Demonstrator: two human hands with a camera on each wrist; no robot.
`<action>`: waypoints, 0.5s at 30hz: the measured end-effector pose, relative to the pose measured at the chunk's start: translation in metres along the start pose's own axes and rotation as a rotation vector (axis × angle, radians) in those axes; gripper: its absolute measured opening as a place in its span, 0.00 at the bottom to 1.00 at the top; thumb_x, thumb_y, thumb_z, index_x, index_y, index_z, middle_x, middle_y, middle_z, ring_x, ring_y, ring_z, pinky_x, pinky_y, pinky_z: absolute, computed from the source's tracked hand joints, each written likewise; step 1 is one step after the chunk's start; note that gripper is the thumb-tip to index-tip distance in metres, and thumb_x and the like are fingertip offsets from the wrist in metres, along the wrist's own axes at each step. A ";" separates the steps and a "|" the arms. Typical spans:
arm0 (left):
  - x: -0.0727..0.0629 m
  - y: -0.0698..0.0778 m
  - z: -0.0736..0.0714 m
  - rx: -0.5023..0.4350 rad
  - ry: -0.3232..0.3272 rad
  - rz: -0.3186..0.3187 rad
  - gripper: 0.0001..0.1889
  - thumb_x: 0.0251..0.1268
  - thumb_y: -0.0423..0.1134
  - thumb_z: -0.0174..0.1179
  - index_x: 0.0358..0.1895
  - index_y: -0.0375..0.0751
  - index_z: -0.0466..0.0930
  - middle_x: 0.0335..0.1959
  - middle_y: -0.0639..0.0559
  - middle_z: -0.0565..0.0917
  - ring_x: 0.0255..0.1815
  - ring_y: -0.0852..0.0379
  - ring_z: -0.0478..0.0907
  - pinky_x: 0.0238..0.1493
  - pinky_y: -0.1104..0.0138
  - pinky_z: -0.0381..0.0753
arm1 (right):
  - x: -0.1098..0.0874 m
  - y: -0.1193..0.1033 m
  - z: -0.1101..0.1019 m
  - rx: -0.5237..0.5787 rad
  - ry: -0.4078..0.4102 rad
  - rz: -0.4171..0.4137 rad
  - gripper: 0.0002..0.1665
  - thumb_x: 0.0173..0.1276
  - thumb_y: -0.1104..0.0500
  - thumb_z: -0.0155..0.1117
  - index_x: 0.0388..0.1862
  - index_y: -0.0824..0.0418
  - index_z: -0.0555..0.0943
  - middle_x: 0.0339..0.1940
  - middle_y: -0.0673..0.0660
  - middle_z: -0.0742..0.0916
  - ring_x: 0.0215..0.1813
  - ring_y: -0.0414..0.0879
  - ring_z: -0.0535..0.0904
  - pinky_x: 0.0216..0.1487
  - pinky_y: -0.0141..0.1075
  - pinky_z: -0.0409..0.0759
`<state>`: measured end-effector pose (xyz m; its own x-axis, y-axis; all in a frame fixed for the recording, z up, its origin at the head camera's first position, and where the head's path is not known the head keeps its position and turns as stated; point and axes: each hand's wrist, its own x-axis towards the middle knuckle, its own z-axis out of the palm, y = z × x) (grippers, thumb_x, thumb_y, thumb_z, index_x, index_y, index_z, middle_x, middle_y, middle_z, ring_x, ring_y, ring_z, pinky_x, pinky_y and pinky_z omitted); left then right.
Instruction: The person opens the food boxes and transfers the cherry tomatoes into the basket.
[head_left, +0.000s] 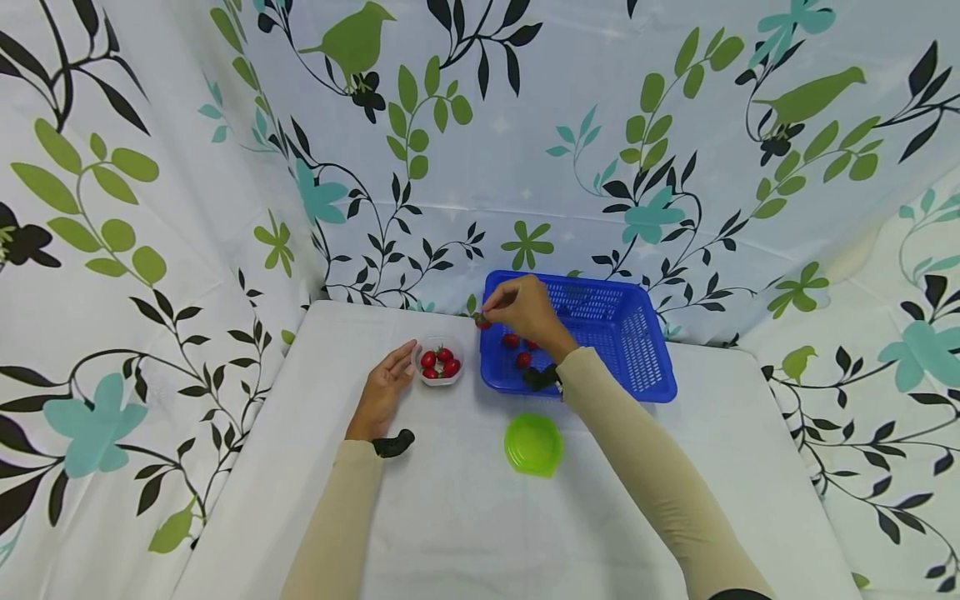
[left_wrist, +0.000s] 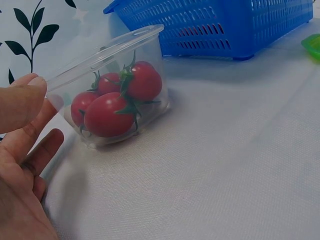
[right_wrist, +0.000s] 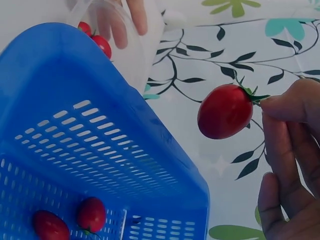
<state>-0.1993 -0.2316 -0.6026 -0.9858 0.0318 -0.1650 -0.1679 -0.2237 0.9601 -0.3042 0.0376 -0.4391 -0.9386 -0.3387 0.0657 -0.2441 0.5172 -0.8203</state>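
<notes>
My right hand (head_left: 525, 312) pinches a cherry tomato (right_wrist: 226, 111) by its green stem, thumb against fingertip. The tomato hangs just outside the left rim of the blue basket (head_left: 652, 350). Several more red tomatoes (right_wrist: 91, 214) lie on the basket floor, partly hidden by the right arm in the head view. My left hand (head_left: 384, 387) is at the left side of a clear plastic container (left_wrist: 150, 34), its thumb and fingers at the rim, rather straight. Inside the container sit several cherry tomatoes (left_wrist: 107, 115) with green stems.
A bright green small dish (head_left: 533, 444) stands on the white-covered table (head_left: 450, 508), in front of the basket. Patterned cloth (head_left: 480, 167) with leaves and birds hangs behind the table and at both sides. Each wrist wears a black camera mount (head_left: 393, 443).
</notes>
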 end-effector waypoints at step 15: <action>0.001 -0.002 0.000 0.010 -0.007 0.027 0.29 0.84 0.33 0.54 0.82 0.52 0.66 0.85 0.54 0.65 0.88 0.56 0.56 0.88 0.53 0.53 | -0.001 0.008 -0.020 0.043 0.032 0.009 0.05 0.62 0.66 0.80 0.29 0.57 0.93 0.35 0.56 0.94 0.39 0.49 0.90 0.46 0.39 0.90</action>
<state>-0.1996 -0.2313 -0.6050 -0.9899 0.0329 -0.1377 -0.1415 -0.2151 0.9663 -0.3098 0.0584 -0.4347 -0.9483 -0.3082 0.0760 -0.2256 0.4859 -0.8444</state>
